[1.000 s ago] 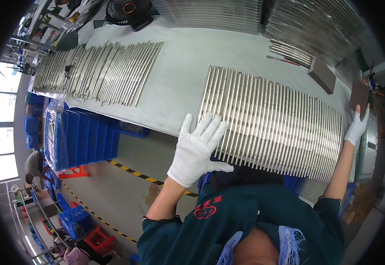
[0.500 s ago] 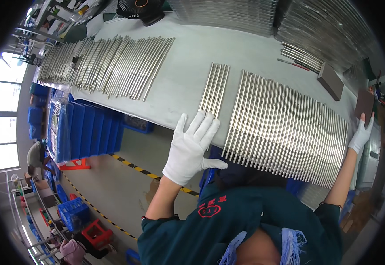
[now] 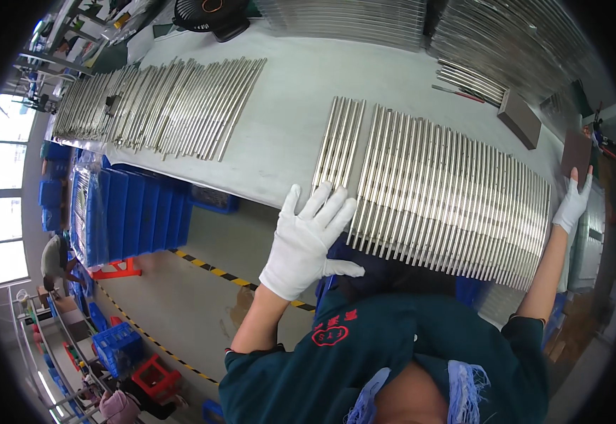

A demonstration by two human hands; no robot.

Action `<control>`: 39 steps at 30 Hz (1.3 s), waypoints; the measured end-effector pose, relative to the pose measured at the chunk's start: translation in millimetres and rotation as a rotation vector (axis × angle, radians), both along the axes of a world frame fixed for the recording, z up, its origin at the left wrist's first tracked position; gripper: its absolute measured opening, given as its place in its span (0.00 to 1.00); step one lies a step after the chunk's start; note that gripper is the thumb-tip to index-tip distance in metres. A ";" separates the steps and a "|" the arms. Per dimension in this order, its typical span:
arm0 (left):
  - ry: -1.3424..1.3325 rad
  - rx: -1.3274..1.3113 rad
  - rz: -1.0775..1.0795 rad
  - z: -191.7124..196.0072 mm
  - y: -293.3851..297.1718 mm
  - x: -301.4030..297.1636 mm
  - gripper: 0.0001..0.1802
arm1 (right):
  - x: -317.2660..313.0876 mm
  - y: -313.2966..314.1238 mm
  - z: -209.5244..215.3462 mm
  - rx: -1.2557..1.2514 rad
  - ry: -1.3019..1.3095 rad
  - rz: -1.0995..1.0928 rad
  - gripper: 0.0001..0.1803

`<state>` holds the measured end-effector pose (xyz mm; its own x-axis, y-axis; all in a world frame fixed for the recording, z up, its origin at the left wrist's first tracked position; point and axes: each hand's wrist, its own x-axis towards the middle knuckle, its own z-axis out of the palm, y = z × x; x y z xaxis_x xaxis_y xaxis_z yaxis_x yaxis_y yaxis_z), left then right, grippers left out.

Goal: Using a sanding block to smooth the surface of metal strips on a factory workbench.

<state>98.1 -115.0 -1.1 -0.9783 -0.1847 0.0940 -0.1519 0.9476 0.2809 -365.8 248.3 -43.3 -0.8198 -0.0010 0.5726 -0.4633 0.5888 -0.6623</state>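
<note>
Left hand [image 3: 304,244] lay spread on rods [image 3: 340,141]; even pressure seemed best. Right hand [image 3: 571,206], fingers apart, was by brown block [image 3: 577,151].

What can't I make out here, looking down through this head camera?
All in the head view:
- Lower ends of the small rod group: mostly hidden by the gloved left hand.
- Top of the black fan: cut off by the upper edge.
- Whether the right hand touches the dark brown block: too small near the rim.
- The black item on the far-left rods: too small.
</note>
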 end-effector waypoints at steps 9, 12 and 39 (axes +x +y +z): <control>0.017 -0.171 0.173 1.7 -10.2 5.1 0.58 | 2.2 -3.8 0.4 -0.108 -0.044 0.046 0.36; 0.035 -0.061 0.051 10.6 7.6 -16.5 0.58 | 1.4 -6.4 -1.2 -0.089 -0.014 0.043 0.36; 0.030 -0.038 -0.171 5.6 17.4 -34.7 0.42 | 1.9 -7.1 -1.4 -0.094 -0.011 0.021 0.36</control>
